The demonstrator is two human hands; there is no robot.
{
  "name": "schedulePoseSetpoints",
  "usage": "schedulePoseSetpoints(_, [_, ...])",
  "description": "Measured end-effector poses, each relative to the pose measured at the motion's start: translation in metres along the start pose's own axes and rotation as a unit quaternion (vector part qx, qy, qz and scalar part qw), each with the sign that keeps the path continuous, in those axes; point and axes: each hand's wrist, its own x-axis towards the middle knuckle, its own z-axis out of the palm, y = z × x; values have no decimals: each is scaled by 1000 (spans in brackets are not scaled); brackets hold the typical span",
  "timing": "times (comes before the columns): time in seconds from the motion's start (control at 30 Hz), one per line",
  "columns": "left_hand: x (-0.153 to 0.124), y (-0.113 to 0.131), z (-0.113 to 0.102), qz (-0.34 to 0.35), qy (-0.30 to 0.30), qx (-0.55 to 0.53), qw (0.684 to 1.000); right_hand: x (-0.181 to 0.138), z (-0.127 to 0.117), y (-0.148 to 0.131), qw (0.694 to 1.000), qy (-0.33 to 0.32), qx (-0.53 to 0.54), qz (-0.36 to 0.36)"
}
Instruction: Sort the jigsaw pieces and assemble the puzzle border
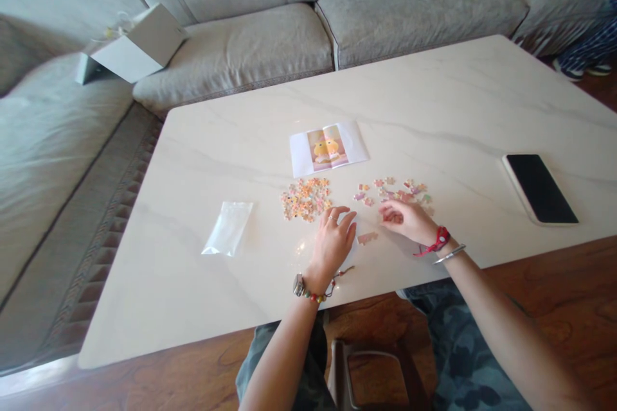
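We logged the bare left hand [332,243], fingers bent and loosely apart, just beside a heap of small orange-and-cream jigsaw pieces [307,199] on the white grey-veined desk [216,148]. The bare right hand [409,218] curled near scattered pink-and-purple jigsaw pieces [403,195]; we couldn't tell if it gripped one. A short pink strip [367,238] lay between both hands. Beyond, we noted a white creased sheet with a yellow print [328,146].

Puzzle pcs [306,199] orange, pink & white; pic [328,149] yellow & pink on white paper [357,142]; tabletop [231,160] white w/ gray streaks; couch [255,38] gray; pants [463,353] gray-green camo.
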Motion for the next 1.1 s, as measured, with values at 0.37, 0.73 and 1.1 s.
schedulePoseSetpoints(0.37, [-25, 22, -3, 60, -86, 0, 995, -13, -6, 0, 993, -69, -94, -24])
schedulePoseSetpoints(0.73, [-28, 22, -1, 63, -131, 39, 989, -14, -6, 2, 994, -44, -100, -1])
schedulePoseSetpoints(1.1, [-24, 13, 4, 65, -101, 35, 992, -18, -38, 12, 979, -8, -202, -16])
